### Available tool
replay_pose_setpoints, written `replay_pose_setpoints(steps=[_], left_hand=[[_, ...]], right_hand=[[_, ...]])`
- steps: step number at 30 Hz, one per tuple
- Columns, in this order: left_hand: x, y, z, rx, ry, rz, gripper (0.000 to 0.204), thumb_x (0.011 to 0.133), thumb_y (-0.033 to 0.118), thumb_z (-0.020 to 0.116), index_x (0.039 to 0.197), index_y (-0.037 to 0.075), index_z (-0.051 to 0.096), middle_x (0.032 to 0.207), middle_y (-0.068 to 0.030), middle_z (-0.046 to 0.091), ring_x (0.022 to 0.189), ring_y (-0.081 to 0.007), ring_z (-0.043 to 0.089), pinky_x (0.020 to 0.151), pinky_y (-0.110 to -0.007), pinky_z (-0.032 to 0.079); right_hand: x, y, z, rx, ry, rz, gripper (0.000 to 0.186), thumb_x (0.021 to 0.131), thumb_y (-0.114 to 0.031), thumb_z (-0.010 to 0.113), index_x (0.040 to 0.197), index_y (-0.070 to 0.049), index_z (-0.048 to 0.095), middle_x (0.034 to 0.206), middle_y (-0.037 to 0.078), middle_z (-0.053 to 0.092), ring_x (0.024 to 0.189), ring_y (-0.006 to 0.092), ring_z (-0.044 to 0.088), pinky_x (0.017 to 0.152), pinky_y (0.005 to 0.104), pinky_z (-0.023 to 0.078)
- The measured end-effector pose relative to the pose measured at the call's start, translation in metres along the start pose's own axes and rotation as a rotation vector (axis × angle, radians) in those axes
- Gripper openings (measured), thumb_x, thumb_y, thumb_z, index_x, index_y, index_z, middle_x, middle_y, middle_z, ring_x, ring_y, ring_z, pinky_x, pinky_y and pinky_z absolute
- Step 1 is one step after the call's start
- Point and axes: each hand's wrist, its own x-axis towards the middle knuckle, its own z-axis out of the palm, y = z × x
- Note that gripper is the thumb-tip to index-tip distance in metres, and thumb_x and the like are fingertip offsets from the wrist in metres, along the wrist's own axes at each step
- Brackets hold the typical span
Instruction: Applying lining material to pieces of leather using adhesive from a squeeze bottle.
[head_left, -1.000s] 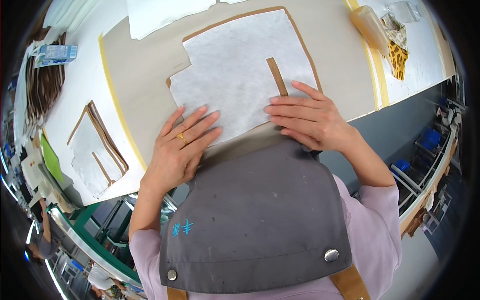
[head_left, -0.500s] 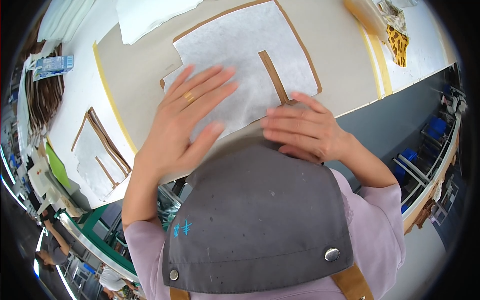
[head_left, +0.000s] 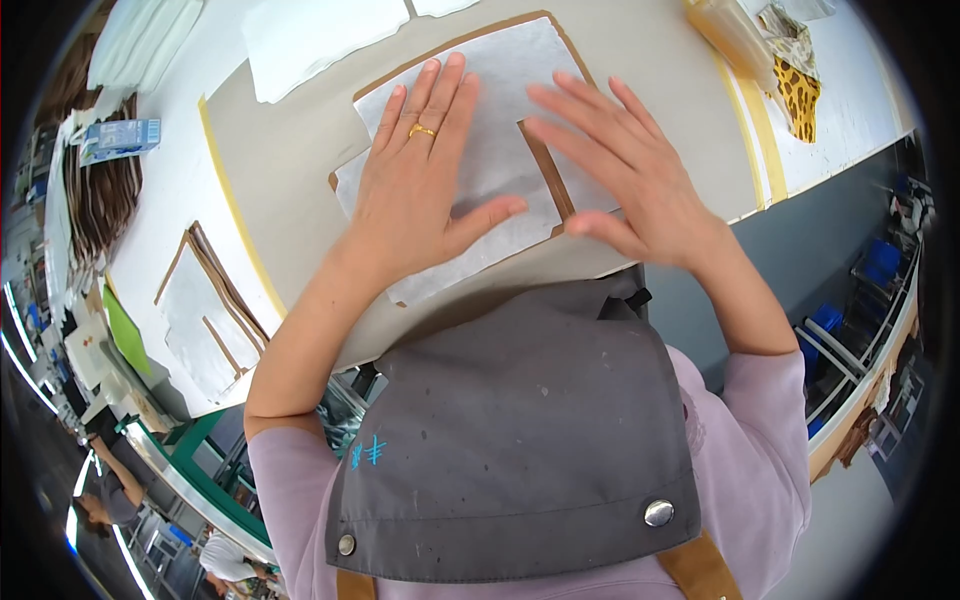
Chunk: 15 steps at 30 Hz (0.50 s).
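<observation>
A white sheet (head_left: 500, 85) lies over a flat brown panel (head_left: 572, 48), whose edge shows as a thin border along the top and upper right. A narrow brown strip (head_left: 548, 172) shows through a slot in the white. My left hand (head_left: 415, 185) rests flat on the left half of the sheet, fingers stretched upward and thumb out, with a gold ring on one finger. Over the right part, beside the slot, my right hand (head_left: 645, 180) has its fingers spread and slightly blurred. I cannot tell whether it touches the sheet. Neither hand holds anything.
More white sheets (head_left: 325, 45) lie at the far edge. To the left are a stack of similar brown-and-white pieces (head_left: 205, 335), a blue carton (head_left: 120, 140) and piled brown pieces (head_left: 105, 200). A leopard-print scrap (head_left: 797, 95) sits far right, beyond yellow tape (head_left: 765, 150).
Both hands have moved farther up over the white sheet. The left hand now lies flat with straighter fingers; the right has left the near edge and spread its fingers.
</observation>
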Motion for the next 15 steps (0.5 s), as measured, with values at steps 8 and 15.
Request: replay_pose_setpoints(steps=[8,15], left_hand=[[-0.042,-0.011,0.006,0.133,0.034,-0.289,0.109,0.082,0.065,0.063,0.148,-0.011,0.022,0.157,-0.0291,0.018,0.148,-0.0421,0.012,0.118,-0.055,0.011],[-0.068,-0.015,-0.008,0.251,0.098,-0.525,0.115,0.081,0.067,0.062,0.149,-0.012,0.014,0.158,-0.0301,0.010,0.148,-0.0458,0.003,0.116,-0.058,0.003]], right_hand=[[0.012,0.007,0.015,-0.123,-0.224,0.056,0.083,0.087,-0.052,0.059,0.152,-0.010,0.029,0.159,0.007,0.027,0.148,0.0264,0.019,0.120,0.0495,0.014],[0.060,-0.001,0.014,-0.095,-0.162,-0.093,0.082,0.087,-0.050,0.060,0.152,-0.011,0.030,0.159,0.005,0.027,0.148,0.0254,0.020,0.120,0.0513,0.013]])
